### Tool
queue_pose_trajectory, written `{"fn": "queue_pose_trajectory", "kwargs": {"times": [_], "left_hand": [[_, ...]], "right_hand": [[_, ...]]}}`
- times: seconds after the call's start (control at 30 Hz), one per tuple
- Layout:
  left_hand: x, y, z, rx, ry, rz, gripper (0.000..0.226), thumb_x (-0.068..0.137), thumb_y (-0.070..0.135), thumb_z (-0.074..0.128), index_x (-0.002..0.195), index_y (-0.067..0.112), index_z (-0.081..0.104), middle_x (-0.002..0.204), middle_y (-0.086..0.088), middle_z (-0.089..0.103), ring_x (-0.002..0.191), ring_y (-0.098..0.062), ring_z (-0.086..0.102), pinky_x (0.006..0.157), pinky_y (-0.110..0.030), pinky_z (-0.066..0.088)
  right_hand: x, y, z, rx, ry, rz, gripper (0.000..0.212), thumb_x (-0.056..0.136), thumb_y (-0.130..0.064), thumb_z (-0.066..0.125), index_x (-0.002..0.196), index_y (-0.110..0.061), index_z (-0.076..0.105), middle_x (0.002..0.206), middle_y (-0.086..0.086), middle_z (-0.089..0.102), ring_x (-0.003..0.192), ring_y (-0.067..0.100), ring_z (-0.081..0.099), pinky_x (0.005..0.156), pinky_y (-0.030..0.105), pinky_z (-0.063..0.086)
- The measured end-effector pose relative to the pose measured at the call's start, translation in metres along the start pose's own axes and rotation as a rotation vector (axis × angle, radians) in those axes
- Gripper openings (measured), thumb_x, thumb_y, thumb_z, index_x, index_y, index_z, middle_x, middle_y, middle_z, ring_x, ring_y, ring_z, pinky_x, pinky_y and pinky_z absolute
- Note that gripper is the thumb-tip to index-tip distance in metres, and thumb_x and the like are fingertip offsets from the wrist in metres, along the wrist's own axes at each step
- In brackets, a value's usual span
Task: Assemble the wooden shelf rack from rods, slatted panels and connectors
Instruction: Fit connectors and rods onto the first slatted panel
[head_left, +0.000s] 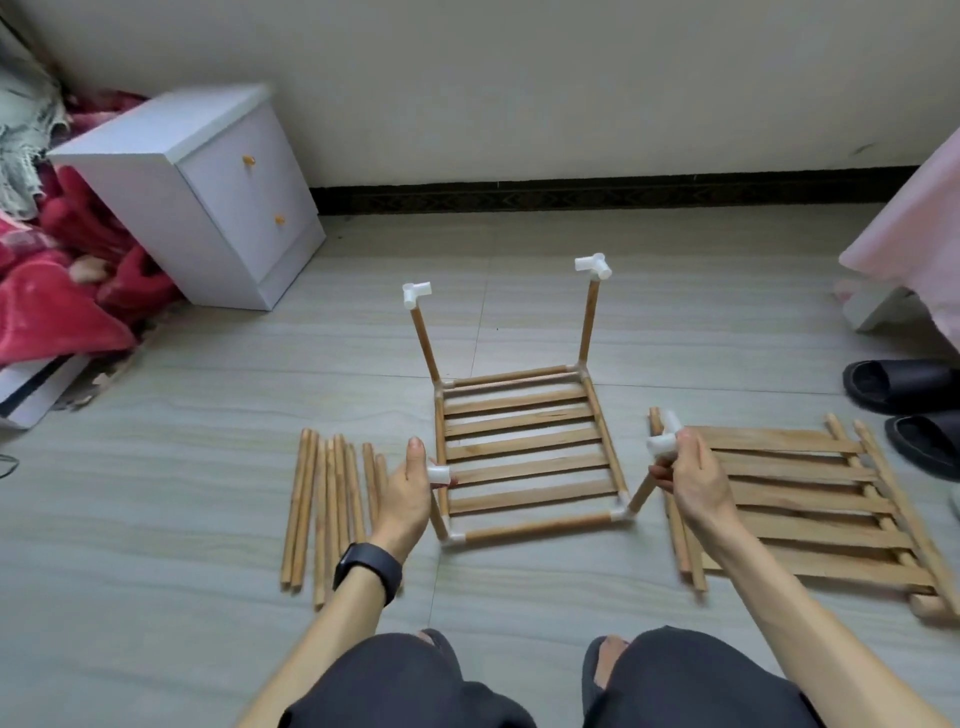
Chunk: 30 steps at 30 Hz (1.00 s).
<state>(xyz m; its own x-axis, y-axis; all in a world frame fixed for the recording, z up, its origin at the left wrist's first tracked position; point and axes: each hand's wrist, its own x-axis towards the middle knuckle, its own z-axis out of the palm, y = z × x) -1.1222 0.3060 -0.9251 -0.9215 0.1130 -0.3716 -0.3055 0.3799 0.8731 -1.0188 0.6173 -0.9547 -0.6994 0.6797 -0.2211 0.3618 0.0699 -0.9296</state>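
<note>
A partly built rack stands on the floor: a slatted panel (524, 452) framed by rods and white corner connectors. Two far upright rods (588, 322) carry white connectors (592, 265) on top. My left hand (410, 488) holds the white connector (439, 474) on the near left upright. My right hand (693, 478) grips the near right upright rod (643, 493) just under its white connector (664, 439). That rod leans outward to the right.
Several loose rods (332, 509) lie left of the rack. A second slatted panel (810, 509) lies to the right on more rods. A white nightstand (208, 192) stands back left, black slippers (904, 395) at the right edge. My knees fill the bottom.
</note>
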Motion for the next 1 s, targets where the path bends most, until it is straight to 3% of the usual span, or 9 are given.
{"fn": "queue_pose_trajectory", "kwargs": {"times": [0.13,0.33,0.43,0.5,0.57,0.63,0.8,0.87,1.0], "left_hand": [[0.014,-0.006,-0.002,0.011,-0.003,-0.010,0.071,0.102,0.064,0.018,0.087,0.019,0.071,0.098,-0.007,0.073,0.103,-0.024,0.060,0.099,-0.043,0.042],[0.024,-0.005,0.001,-0.016,0.023,0.019,0.063,0.103,0.063,0.021,0.086,0.022,0.066,0.098,-0.009,0.074,0.106,-0.029,0.062,0.104,-0.051,0.043],[0.023,-0.003,-0.003,-0.031,-0.035,-0.037,0.079,0.093,0.075,0.018,0.114,0.015,0.065,0.117,-0.011,0.070,0.122,-0.030,0.057,0.111,-0.052,0.039],[0.022,-0.004,-0.008,-0.076,-0.049,-0.101,0.097,0.087,0.080,0.013,0.139,0.009,0.054,0.136,-0.011,0.060,0.135,-0.029,0.048,0.117,-0.051,0.032],[0.022,-0.012,-0.017,-0.188,-0.020,-0.111,0.090,0.093,0.075,0.009,0.138,0.012,0.054,0.130,-0.007,0.061,0.134,-0.027,0.048,0.114,-0.048,0.033],[0.019,-0.026,-0.031,-0.190,0.038,-0.088,0.077,0.098,0.070,0.012,0.129,0.017,0.059,0.123,-0.004,0.063,0.127,-0.025,0.053,0.105,-0.044,0.035],[0.018,-0.095,-0.074,0.144,0.092,-0.207,0.059,0.105,0.056,0.032,0.143,0.013,0.046,0.141,-0.006,0.054,0.121,-0.022,0.054,0.099,-0.033,0.040],[0.019,-0.118,-0.089,0.257,0.080,-0.274,0.052,0.104,0.051,0.042,0.141,0.013,0.044,0.139,-0.007,0.054,0.107,-0.018,0.058,0.099,-0.035,0.046],[0.030,-0.149,-0.112,0.467,0.062,-0.335,0.057,0.102,0.043,0.048,0.151,0.016,0.034,0.146,-0.012,0.045,0.128,-0.030,0.050,0.104,-0.041,0.046]], "right_hand": [[-0.008,0.001,0.003,-0.080,0.054,-0.032,0.044,0.102,-0.055,0.024,0.090,-0.027,0.055,0.078,0.001,0.063,0.077,0.022,0.065,0.086,0.057,0.055],[-0.015,-0.007,0.007,-0.073,0.072,-0.004,0.039,0.108,-0.047,0.025,0.091,-0.028,0.053,0.079,0.002,0.062,0.078,0.023,0.064,0.085,0.052,0.055],[-0.018,-0.016,-0.002,-0.071,0.003,0.051,0.037,0.109,-0.048,0.028,0.096,-0.027,0.056,0.098,0.010,0.062,0.092,0.026,0.061,0.089,0.049,0.049],[-0.023,-0.017,-0.010,-0.214,0.079,0.006,0.036,0.107,-0.048,0.035,0.107,-0.024,0.061,0.115,0.012,0.060,0.108,0.028,0.056,0.093,0.045,0.045],[-0.034,-0.023,-0.013,-0.279,0.235,-0.146,0.035,0.101,-0.049,0.043,0.117,-0.023,0.060,0.124,0.008,0.057,0.113,0.022,0.051,0.092,0.040,0.040],[-0.047,-0.036,0.000,-0.321,0.240,-0.380,0.030,0.094,-0.046,0.050,0.113,-0.025,0.060,0.116,0.002,0.059,0.109,0.019,0.049,0.091,0.036,0.037],[-0.072,-0.075,0.086,-0.530,-0.173,-0.793,0.035,0.089,-0.038,0.059,0.116,-0.017,0.068,0.116,-0.003,0.064,0.109,0.008,0.045,0.095,0.026,0.036],[-0.077,-0.093,0.126,-0.612,-0.306,-0.915,0.040,0.090,-0.040,0.059,0.121,-0.017,0.068,0.127,0.002,0.064,0.119,0.017,0.049,0.101,0.032,0.042],[-0.077,-0.115,0.200,-0.842,-0.445,-1.167,0.050,0.094,-0.051,0.050,0.130,-0.020,0.065,0.146,0.006,0.056,0.141,0.029,0.045,0.111,0.048,0.044]]}}
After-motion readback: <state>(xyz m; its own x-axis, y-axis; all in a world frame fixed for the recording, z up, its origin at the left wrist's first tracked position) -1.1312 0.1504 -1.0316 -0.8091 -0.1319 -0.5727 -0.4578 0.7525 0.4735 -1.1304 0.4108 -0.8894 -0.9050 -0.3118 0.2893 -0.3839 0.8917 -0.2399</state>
